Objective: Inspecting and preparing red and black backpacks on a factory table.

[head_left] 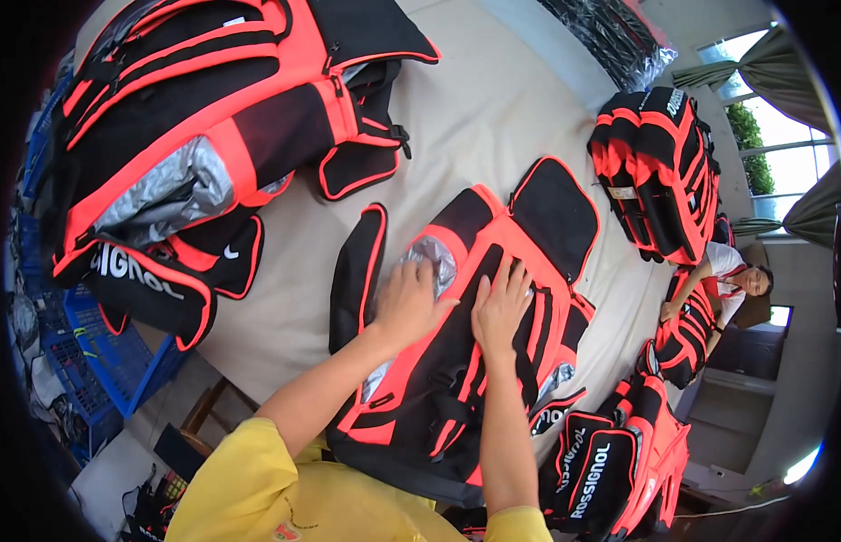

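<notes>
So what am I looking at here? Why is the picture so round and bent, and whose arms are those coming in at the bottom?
There is no machine here. A person wears a wide fisheye camera on the head, looking down, so straight edges bend near the rim. The arms from the lower edge are that person's own, in yellow sleeves. Both hands lie flat on a black and orange backpack on a pale table: the left hand beside a silvery plastic patch, the right hand on the bag's front. Neither hand grips anything. A bigger pile of the same bags sits upper left, more bags stand upper right, and another lies lower right. A co-worker stands at the far right, touching a bag.
</notes>
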`<state>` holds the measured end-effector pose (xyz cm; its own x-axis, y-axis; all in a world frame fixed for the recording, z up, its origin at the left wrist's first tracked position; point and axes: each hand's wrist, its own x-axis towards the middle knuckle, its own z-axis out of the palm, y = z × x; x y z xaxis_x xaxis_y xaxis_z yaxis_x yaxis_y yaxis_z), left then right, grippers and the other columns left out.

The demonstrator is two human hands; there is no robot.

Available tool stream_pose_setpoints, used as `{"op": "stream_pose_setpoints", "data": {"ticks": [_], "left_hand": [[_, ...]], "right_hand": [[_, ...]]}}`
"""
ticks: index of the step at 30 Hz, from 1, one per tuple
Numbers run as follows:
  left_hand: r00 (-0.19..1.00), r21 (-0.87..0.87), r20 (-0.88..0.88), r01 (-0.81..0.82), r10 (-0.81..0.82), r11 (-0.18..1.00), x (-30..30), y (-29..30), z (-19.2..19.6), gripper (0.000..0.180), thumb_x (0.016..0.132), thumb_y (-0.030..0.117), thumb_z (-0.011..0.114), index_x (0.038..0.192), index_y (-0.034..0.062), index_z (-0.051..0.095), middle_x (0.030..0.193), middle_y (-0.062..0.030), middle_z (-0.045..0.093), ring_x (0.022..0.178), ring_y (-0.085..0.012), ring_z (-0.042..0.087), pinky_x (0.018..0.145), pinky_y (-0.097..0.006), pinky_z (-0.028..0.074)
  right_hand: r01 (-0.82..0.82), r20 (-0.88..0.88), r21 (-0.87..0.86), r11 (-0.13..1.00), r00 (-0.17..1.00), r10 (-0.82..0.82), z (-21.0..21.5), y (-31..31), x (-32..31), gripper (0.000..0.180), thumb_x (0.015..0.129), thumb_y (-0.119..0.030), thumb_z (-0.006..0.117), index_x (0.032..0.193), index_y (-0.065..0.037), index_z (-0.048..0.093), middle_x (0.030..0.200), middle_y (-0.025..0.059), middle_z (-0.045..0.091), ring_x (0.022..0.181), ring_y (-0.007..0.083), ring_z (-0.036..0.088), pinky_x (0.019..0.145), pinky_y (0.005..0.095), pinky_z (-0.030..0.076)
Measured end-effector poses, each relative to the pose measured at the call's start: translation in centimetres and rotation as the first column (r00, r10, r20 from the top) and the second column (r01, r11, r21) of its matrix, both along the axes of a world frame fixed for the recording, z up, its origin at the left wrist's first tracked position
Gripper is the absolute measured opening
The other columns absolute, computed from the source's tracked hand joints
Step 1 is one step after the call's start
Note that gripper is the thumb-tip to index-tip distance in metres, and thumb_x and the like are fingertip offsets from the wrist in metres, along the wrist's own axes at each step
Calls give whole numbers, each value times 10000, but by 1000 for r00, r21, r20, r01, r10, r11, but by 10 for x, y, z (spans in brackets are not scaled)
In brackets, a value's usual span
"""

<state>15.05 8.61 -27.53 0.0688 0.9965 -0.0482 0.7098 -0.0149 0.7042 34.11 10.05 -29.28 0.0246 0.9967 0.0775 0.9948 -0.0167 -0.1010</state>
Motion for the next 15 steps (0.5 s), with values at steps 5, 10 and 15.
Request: {"op": "stream_pose_setpoints", "data": {"ticks": [5,10,15], "left_hand": [[942,-40,329,76,-58,996,1,-2,-99,323,984,197,740,1173,-40,629,1118,-213,627,1087,-391,615,929,-464,502],[791,-216,593,-26,152,976,-6,6,-82,209,950,154,780,1062,-20,748,878,-123,724,738,-183,635,689,-345,498],[829,-183,551,8,96,983,-23,-8,-60,266,942,160,795,1128,-20,730,978,-160,718,775,-278,689,716,-367,538]], "right_hand": [[242,-111,-105,965,961,-253,-55,-20,9,700,1133,-419,447,1657,25,310,1753,244,233,1610,456,229,1284,596,211],[265,-147,-145,953,947,-286,-59,-19,14,708,1133,-414,453,1663,26,295,1762,233,217,1621,446,205,1292,590,191],[220,-149,-141,965,959,-241,-51,-17,18,685,1136,-407,448,1642,38,326,1739,250,260,1601,453,256,1285,583,217]]}}
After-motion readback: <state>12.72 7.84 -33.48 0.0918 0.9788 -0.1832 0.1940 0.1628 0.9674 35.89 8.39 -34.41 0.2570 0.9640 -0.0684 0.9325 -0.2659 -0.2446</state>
